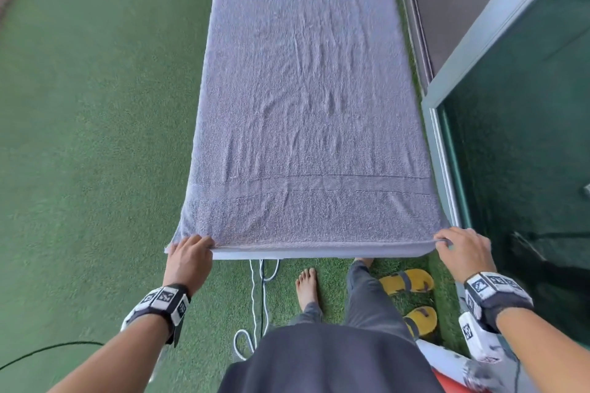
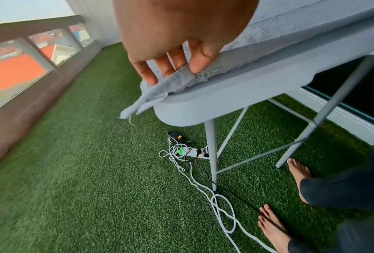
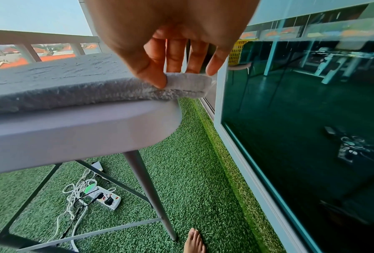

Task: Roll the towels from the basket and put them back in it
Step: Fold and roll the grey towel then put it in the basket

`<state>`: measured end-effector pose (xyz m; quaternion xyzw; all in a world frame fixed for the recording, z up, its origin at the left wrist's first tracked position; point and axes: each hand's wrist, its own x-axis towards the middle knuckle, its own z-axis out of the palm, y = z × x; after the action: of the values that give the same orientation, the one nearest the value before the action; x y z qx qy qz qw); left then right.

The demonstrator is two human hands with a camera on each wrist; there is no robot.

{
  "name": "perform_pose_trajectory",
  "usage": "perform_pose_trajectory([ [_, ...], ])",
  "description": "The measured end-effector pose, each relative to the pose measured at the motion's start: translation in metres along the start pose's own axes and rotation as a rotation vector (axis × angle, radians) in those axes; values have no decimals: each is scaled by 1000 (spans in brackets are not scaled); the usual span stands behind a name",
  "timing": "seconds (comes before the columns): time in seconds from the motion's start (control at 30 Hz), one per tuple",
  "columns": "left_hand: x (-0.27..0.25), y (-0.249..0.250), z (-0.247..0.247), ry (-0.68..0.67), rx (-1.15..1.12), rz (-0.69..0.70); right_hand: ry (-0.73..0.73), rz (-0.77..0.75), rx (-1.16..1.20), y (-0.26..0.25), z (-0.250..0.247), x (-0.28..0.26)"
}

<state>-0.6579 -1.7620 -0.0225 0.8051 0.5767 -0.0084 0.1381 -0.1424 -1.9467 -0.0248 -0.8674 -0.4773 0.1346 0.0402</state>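
A long grey towel point(image 1: 306, 105) lies spread flat along a narrow white table point(image 1: 287, 254), covering its top. My left hand point(image 1: 188, 257) pinches the towel's near left corner point(image 2: 159, 85) at the table's end. My right hand point(image 1: 459, 249) pinches the near right corner point(image 3: 188, 82) between thumb and fingers, lifting it slightly off the table point(image 3: 73, 128). The near hem lies along the table's front edge. A yellow basket point(image 3: 236, 51) shows far off behind my right hand, by the glass.
Green artificial turf point(image 1: 95, 137) covers the floor. A glass door point(image 1: 526, 137) stands close on the right. Under the table lie a power strip point(image 2: 194, 151) and tangled white and black cables point(image 2: 216, 196). Yellow sandals point(image 1: 412, 281) sit by my bare feet. A balcony railing point(image 2: 30, 51) runs on the left.
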Motion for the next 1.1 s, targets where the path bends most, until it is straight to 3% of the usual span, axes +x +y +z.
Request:
perform_pose_trajectory([
  [0.17,21,4,2,-22,18,-91,-146,75,-78,-10,4,20],
  [0.33,29,6,-5,55,54,-175,27,105,-60,-17,-6,20],
  [0.43,19,14,0,206,-120,-3,-64,-68,95,-33,-5,10],
  [0.53,6,14,9,229,-204,105,-202,-159,59,-37,5,1],
  [0.73,6,3,9,216,-169,35,-90,-89,77,-33,7,8],
  [0.9,18,-3,3,228,-169,2,12,69,201,-33,2,17],
  [1.0,21,-3,0,200,-163,27,64,14,186,-32,3,18],
  [1.1,20,-3,-3,146,-181,26,115,12,27,-23,3,11],
])
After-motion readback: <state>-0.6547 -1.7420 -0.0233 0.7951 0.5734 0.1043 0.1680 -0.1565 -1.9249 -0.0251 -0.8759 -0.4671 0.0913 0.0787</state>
